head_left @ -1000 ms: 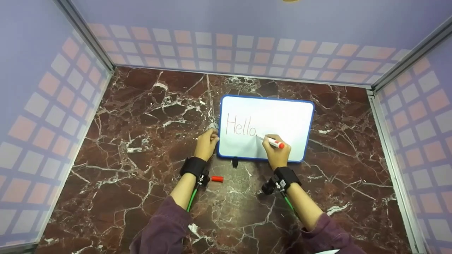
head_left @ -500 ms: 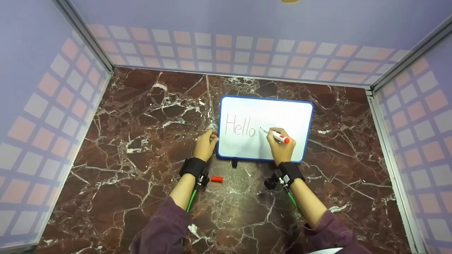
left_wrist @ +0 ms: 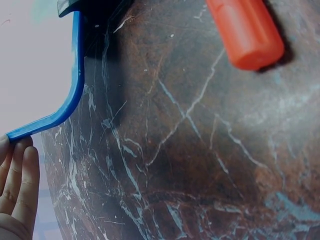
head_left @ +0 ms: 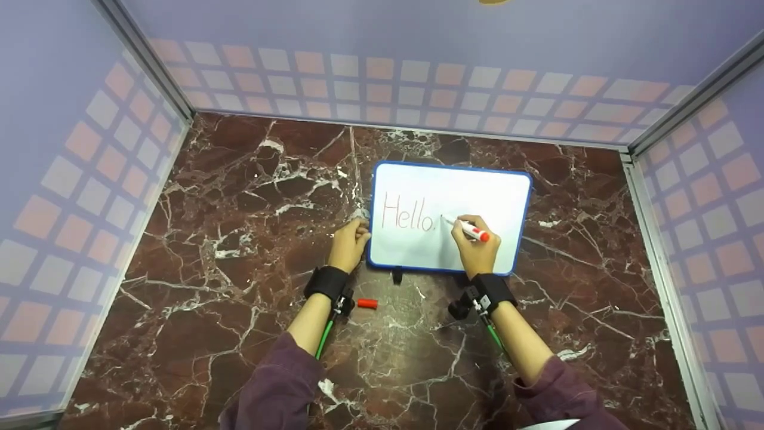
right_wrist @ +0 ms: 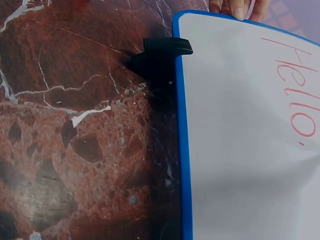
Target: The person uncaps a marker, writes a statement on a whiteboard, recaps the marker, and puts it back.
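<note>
A small whiteboard [head_left: 418, 251] with a blue frame bears the red handwritten word "Hello" and a dot after it. My right hand [head_left: 476, 251] grips a white marker [head_left: 468, 228] with a red end, its tip right at the board's surface just past the dot. At the board's left edge my left hand [head_left: 347, 245] pinches the blue rim; in the left wrist view its curled fingers [left_wrist: 22, 175] show below the frame's corner. The right hand is out of sight in the right wrist view.
On the dark red marble table [head_left: 250, 334] a red marker cap [head_left: 367, 303] lies near the left wrist. A black clip [right_wrist: 167, 47] sits on the board's near edge. Purple walls with pink and white squares [head_left: 379, 92] enclose the table's back and sides.
My right hand has moved the marker from the end of the word slightly right and up, leaving a red dot visible. The left hand has stayed at the board's edge.
</note>
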`<state>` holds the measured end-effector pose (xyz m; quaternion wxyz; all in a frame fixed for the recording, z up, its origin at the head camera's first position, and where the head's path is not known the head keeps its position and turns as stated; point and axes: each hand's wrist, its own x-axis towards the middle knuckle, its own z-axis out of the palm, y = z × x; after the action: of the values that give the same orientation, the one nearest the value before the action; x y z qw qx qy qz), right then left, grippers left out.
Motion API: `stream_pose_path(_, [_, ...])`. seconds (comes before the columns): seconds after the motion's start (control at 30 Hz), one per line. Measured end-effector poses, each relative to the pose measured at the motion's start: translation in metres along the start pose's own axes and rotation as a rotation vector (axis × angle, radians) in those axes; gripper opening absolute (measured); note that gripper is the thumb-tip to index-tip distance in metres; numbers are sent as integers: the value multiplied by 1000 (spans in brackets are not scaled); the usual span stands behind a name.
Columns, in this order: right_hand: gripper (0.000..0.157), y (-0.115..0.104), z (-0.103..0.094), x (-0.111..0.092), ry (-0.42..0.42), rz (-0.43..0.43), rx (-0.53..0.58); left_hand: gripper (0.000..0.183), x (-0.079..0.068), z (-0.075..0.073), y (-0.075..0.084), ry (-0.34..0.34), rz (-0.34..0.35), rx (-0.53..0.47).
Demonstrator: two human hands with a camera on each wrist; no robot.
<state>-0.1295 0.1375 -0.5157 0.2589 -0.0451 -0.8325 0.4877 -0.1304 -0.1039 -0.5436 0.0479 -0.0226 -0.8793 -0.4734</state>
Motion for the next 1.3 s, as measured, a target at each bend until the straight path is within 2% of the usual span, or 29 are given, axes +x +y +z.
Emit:
stream_pose_path(0.4, [10,8,-2,-10,-4,-58,-70,21,0,0,0,10,7,-7])
stream_pose_path(0.77, [10,11,-4,-15,-22,-67,-49,21,0,1,-1,14,6,-18])
stream_pose_path(1.07, [12,11,-5,-12,-6,-27,-12,20,0,1,-1,20,10,-20])
stream_pose_path(1.3, [12,12,-3,-9,16,-29,25,20,0,1,-1,21,14,-14])
